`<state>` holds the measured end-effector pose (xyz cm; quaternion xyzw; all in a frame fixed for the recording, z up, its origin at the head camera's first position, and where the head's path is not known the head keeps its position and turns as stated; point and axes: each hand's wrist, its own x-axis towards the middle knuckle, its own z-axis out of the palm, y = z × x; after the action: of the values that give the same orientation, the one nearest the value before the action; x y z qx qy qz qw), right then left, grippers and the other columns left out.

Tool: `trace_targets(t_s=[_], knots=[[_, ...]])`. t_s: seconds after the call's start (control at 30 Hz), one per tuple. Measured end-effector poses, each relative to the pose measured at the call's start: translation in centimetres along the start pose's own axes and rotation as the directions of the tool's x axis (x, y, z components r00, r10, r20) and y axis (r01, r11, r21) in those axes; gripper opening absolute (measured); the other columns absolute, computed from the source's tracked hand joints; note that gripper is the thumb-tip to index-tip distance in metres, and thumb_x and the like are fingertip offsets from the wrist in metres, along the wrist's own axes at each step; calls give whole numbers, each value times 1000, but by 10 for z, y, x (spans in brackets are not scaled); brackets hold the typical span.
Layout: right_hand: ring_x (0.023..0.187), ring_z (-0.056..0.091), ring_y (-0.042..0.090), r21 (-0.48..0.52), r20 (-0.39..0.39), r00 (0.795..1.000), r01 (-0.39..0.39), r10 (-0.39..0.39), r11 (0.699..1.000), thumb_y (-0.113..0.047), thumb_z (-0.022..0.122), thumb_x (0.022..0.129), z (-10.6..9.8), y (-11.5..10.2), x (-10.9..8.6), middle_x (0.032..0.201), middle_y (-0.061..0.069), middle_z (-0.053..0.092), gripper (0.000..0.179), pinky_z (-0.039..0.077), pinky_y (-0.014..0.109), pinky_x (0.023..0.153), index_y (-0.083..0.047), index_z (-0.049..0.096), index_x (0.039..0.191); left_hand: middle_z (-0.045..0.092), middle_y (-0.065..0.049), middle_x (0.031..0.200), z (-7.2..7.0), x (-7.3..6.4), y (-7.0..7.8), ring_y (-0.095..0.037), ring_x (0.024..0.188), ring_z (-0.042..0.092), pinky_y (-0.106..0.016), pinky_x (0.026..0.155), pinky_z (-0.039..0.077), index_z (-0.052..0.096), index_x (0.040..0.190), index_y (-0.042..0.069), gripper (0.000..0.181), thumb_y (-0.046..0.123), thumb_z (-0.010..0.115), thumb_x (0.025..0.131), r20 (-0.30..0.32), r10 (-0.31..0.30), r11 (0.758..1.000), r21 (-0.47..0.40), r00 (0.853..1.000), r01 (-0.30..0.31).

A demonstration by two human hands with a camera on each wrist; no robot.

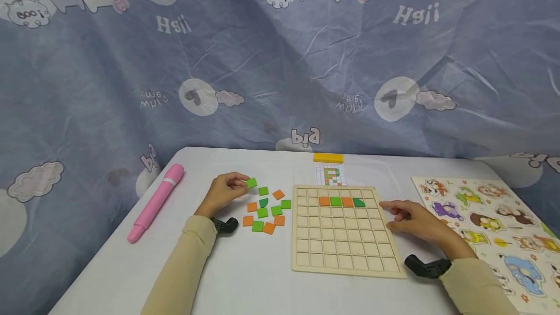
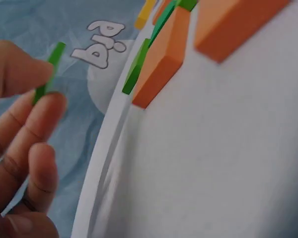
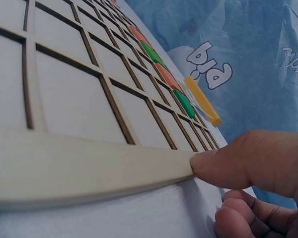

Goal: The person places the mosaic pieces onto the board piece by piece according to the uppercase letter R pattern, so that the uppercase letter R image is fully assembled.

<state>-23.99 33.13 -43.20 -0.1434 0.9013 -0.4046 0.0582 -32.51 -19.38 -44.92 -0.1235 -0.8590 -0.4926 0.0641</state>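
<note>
Between thumb and fingertips my left hand [image 1: 223,192] pinches a light green square tile [image 1: 251,183], lifted above the table; the left wrist view shows the tile [image 2: 50,72] edge-on. Just right of that hand lie loose orange tiles [image 1: 248,221], green tiles [image 1: 258,226] and a dark green rounded piece [image 1: 263,202]. My right hand [image 1: 413,220] rests at the right edge of the wooden grid board [image 1: 345,271], its thumb touching the rim in the right wrist view. One row of the board holds orange, green and orange squares, then a dark green rounded piece [image 1: 358,202].
Behind the board lies a small pattern card [image 1: 331,175] with a yellow block [image 1: 328,158] at its far edge. A pink pen-shaped object [image 1: 156,203] lies at the left. An animal picture board [image 1: 485,208] lies at the right, under the right forearm. Patterned cloth hangs behind the table.
</note>
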Motion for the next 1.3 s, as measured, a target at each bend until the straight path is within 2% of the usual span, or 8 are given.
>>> trace_targets(t_s=[0.17,0.57,0.83,1.03,1.17,1.3], knots=[[91,49,14,4,-5,1000,9,-9,1000,1,78,94,0,-1,-1,115,15,59,54,44,26,76,16,58,142,80,-3,95,7,1,17,-19,84,64,-32,79,51,82,116,7,26,11,84,90,25,10,1000,13,1000,-10],[88,47,11,50,8,1000,28,-28,998,1,79,92,3,1,-4,110,11,56,55,43,26,75,17,59,141,80,2,94,18,-5,52,-18,84,66,-33,80,52,83,117,10,27,13,84,90,124,42,998,47,991,-48],[88,48,12,57,7,1000,21,-21,998,1,79,93,2,-1,-4,110,13,57,55,43,26,75,17,58,142,80,4,95,32,-10,76,-12,88,71,-31,78,54,82,120,12,27,13,81,93,199,-10,999,50,980,0],[89,48,14,51,14,1000,0,-1,999,1,78,93,4,0,-4,111,13,57,56,43,26,75,16,58,143,79,4,91,42,-17,90,-13,79,69,-30,70,49,82,116,11,25,14,84,91,217,26,998,58,976,-40],[90,48,14,48,19,1000,-7,6,999,1,78,93,3,-2,-3,112,14,57,56,43,26,76,17,57,143,78,5,90,52,-18,98,-13,82,70,-32,74,51,83,116,13,26,17,84,90,235,22,998,51,972,-35],[91,49,16,35,17,1000,-11,11,999,0,79,93,0,-5,-3,113,16,58,57,44,26,76,16,58,143,77,6,89,63,-18,104,-13,83,69,-31,78,52,83,115,15,25,17,83,90,261,-12,999,45,965,0]])
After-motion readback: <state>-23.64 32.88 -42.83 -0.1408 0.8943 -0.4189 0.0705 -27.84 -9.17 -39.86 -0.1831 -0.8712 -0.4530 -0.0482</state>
